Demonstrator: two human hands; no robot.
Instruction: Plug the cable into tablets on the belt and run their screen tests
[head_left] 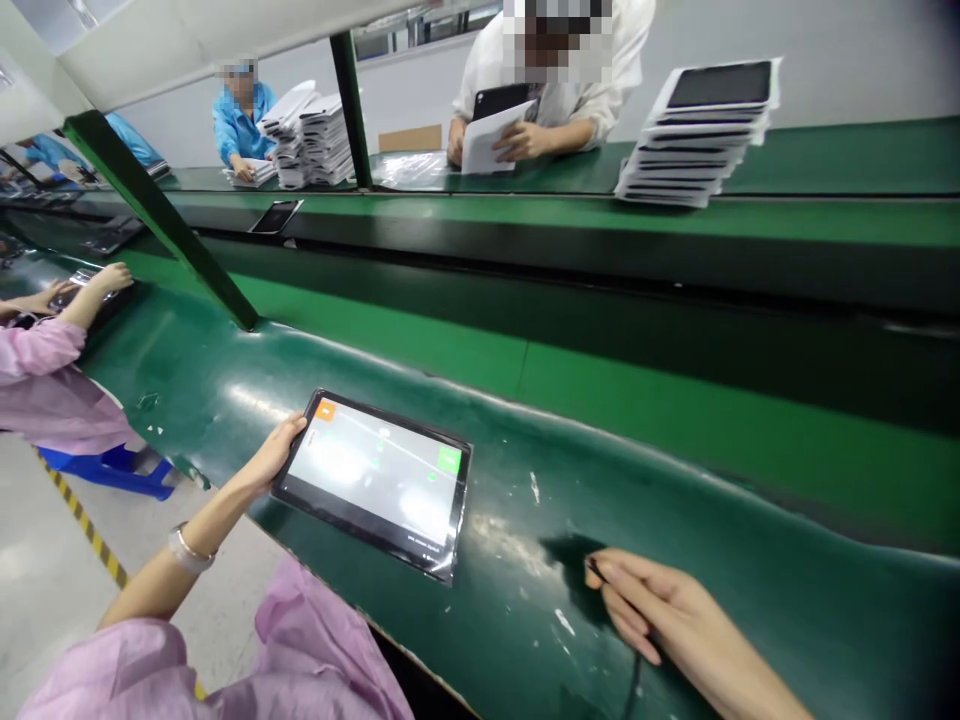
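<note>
A black-framed tablet lies flat on the green bench in front of me, its screen lit white with an orange corner mark and a green one. My left hand grips the tablet's left edge, thumb on the bezel. My right hand rests on the bench to the right of the tablet, fingers curled around a thin dark stylus-like item with a cord trailing toward me.
A conveyor belt runs behind the bench with a dark tablet on it. Across it, a stack of tablets and two co-workers handling packaging. At left, another person's hands work on a device. A green post slants down.
</note>
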